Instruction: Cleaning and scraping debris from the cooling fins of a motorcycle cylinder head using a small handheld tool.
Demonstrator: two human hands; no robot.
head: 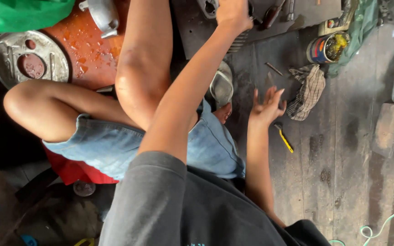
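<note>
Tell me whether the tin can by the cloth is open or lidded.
Open: the tin can has no lid, and yellowish stuff shows inside it.

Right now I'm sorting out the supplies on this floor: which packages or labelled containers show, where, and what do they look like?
Open tin can: upper right on the dark floor, round, blue, red and white label, yellowish stuff inside.
Small flat package: just above the can by green fabric, mixed colours, shape unclear.
No signs or screens in view.

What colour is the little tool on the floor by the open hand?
Yellow, with a dark tip: the tool lies beside the right hand, head view.
</note>
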